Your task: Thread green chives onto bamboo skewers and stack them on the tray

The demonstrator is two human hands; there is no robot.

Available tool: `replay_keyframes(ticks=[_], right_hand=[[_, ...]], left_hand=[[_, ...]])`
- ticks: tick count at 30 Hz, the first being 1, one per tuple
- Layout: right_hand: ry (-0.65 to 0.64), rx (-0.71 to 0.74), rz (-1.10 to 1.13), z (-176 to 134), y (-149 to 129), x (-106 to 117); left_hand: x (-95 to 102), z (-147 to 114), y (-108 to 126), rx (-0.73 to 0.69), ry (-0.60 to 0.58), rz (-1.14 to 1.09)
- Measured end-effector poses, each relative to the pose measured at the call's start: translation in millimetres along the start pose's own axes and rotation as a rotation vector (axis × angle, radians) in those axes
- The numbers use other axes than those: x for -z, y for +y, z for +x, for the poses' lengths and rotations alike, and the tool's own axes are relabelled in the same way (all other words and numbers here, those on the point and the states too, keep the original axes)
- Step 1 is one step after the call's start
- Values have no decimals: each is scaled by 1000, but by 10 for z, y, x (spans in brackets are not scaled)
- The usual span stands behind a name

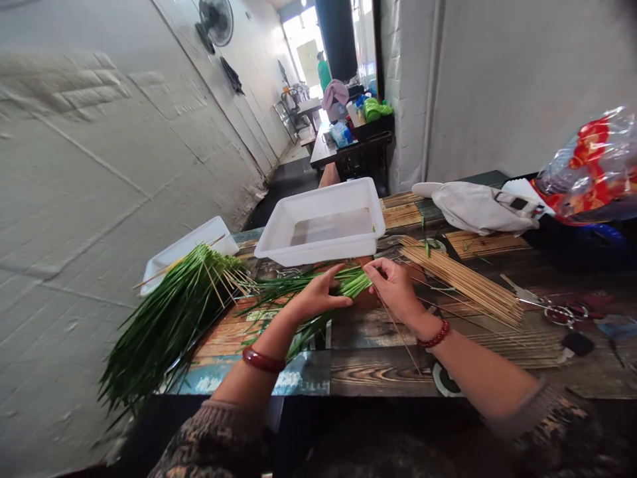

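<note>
Loose green chives [357, 282] lie across the middle of the table, pale stem ends toward the right. My left hand [321, 297] rests over them, thumb and fingers apart. With the fingertips pinched, my right hand [395, 289] holds a thin bamboo skewer [398, 330] at the stem ends; the skewer slants down toward the table's front edge. On the left, a large heap of chives [164, 318] has several skewers through its stem ends. A pile of bare bamboo skewers [465, 282] lies to the right of my right hand.
Behind my hands stands a white plastic tub [281, 251]. Another white tub [229, 244] is partly under the chive heap. On the right are a pale cap [465, 209], scissors [522, 292], keys [577, 342] and a plastic bag [592, 166]. A person in green [324, 74] stands far back.
</note>
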State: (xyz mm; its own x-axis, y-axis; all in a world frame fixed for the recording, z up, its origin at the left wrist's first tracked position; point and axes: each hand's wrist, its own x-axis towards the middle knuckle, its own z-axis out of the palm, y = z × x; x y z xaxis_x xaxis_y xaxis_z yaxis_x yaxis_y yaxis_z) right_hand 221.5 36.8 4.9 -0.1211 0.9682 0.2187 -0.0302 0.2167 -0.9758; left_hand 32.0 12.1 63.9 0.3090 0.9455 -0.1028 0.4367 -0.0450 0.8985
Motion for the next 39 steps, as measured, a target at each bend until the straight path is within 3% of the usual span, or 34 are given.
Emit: replay_keyframes(ticks=[3,5,10,13,15,19,23,26,31,36,39], right_hand=[[6,-59,118,-4,-8,-5],[-2,-101,197,-33,-48,-19],[-88,-229,430,-127,-211,-27],[-167,-360,485,-135,-241,-11],[-200,-430,446,-128,-204,-9],[-269,-432,233,-126,-89,-37],[-460,-412,26,-145,-51,-51],[-587,-398,-52,-144,-39,-25],[-635,-393,-76,-104,24,21],[-640,-410,-88,-71,29,19],[-639,-404,-93,-59,35,23]], left_hand=[[184,-147,-82,60,-54,122],[318,-246,-33,66,-29,209],[589,-447,431,-35,128,512],[610,-514,572,-93,140,665],[539,-547,471,-80,98,688],[313,-637,-13,40,-4,601],[233,-764,-330,85,-83,476],[303,-831,-380,114,-2,449],[425,-804,-503,104,94,615],[411,-477,-705,-21,156,624],[443,-229,-700,-101,185,516]])
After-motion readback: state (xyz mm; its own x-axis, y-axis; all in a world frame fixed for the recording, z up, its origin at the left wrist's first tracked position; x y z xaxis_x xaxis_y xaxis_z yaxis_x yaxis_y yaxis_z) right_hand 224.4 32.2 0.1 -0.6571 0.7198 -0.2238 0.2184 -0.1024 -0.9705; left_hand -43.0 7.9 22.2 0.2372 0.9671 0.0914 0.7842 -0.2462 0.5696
